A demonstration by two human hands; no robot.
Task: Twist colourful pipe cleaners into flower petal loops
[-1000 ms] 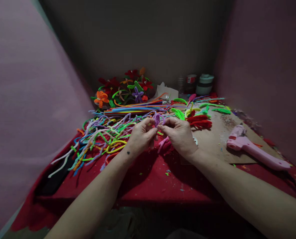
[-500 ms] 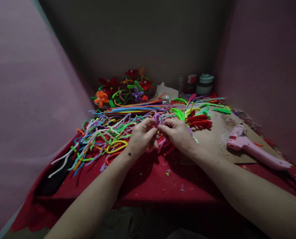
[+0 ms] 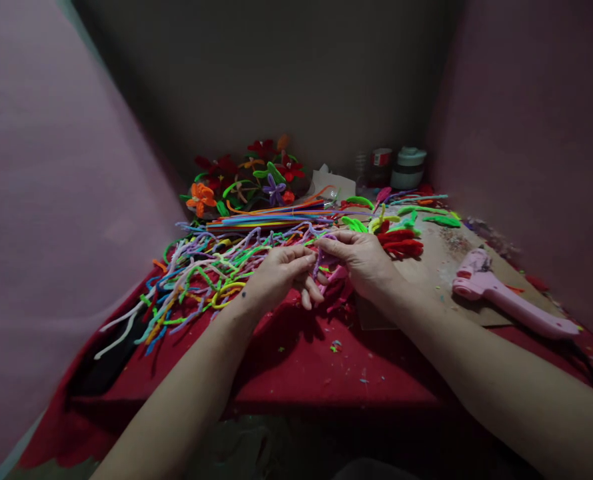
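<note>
My left hand (image 3: 280,272) and my right hand (image 3: 360,259) meet above a red cloth, fingertips pinched together on a small purple pipe-cleaner piece (image 3: 322,257) held between them. A pink pipe-cleaner strand (image 3: 332,277) hangs just under my right palm. Right behind the hands lies a tangled pile of coloured pipe cleaners (image 3: 206,273).
A pink glue gun (image 3: 501,297) lies on a cardboard sheet (image 3: 441,267) at the right. Finished pipe-cleaner flowers (image 3: 246,177) stand at the back left, straight pipe cleaners (image 3: 276,219) before them. Red and green petal shapes (image 3: 399,237) and jars (image 3: 407,168) sit at the back. Pink walls close both sides.
Both hands have shifted slightly up and away; the purple piece sits lower between the fingers, and my left hand's fingers have loosened and spread downward.
</note>
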